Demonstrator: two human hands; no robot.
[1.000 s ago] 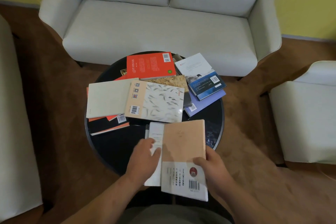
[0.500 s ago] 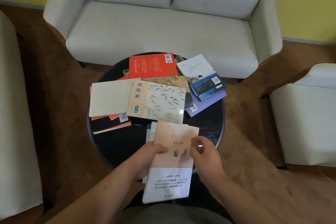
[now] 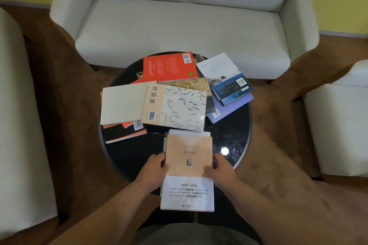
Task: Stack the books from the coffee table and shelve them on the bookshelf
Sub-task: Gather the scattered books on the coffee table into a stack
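Observation:
A peach-and-white book (image 3: pixel 188 157) lies front cover up at the near edge of the round black coffee table (image 3: pixel 127 151), on top of another white book whose edge peeks out behind it. My left hand (image 3: pixel 154 169) grips its left edge and my right hand (image 3: pixel 220 169) grips its right edge. Farther back lie several loose books: a fish-pattern book (image 3: pixel 179 108), a cream book (image 3: pixel 123 103), a red book (image 3: pixel 169 66), a blue-and-white book (image 3: pixel 229 79), a lilac book (image 3: pixel 231 108) and a black-and-orange book (image 3: pixel 121 133). The bookshelf is out of view.
A pale two-seat sofa (image 3: pixel 179 20) stands just behind the table. An armchair (image 3: pixel 338 125) sits to the right and another pale seat (image 3: pixel 18 125) to the left. Brown carpet (image 3: pixel 69 105) surrounds the table.
The peach book was turned over from back cover up to front cover up and squared on the white book below it. Both hands now hold its sides.

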